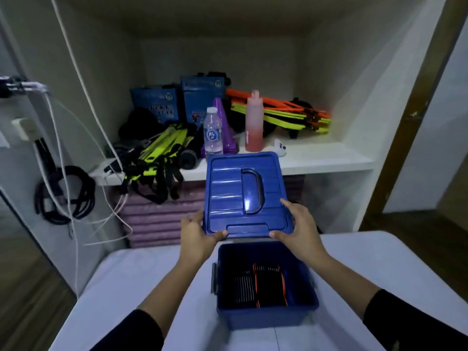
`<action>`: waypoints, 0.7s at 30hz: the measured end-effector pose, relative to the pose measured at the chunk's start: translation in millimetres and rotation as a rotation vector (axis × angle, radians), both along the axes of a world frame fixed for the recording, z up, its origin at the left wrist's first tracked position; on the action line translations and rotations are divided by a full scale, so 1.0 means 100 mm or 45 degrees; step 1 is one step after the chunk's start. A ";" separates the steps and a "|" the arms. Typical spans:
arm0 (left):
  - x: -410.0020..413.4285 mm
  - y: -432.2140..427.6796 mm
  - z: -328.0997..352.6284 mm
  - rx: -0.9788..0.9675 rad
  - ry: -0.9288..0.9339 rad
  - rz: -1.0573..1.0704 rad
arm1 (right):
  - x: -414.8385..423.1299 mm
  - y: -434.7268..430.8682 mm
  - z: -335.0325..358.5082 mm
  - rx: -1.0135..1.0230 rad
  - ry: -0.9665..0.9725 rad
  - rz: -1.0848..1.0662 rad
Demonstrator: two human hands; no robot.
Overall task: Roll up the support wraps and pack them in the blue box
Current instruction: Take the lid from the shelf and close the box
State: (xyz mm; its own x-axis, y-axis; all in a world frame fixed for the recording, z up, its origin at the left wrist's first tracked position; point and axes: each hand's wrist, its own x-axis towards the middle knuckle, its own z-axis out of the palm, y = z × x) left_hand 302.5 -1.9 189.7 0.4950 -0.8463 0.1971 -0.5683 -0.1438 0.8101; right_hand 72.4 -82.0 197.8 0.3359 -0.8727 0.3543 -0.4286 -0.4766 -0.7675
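**Both hands hold the lid over the open blue box**

The left hand (200, 236) grips the near left corner of the lid (228, 198). Its thumb lies over the near edge and its fingers curl round the side. The right hand (301, 229) grips the near right corner, thumb on the near edge and forefinger stretched along the right side. The lid is held flat, top side up, its dark handle (252, 191) showing. It sits above and just beyond the blue box (266, 317).

The box stands open on the white worktop (126, 287), between the two forearms. Inside lie the support wraps (268, 285), dark with orange edging. They seem to be rolled and set side by side, though the dim interior makes this hard to tell. Behind the lid is a cluttered shelf (324, 158).
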 end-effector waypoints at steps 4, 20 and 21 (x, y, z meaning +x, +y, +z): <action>-0.10 0.21 -0.52 0.143 0.094 0.012 | -0.09 0.22 -0.62 0.160 0.013 0.002; -0.19 0.25 -1.16 0.592 -0.013 -0.069 | -0.19 0.37 -1.43 0.431 0.287 -0.167; -0.19 0.23 -1.15 0.627 -0.055 -0.084 | -0.19 0.36 -1.41 0.431 0.303 -0.191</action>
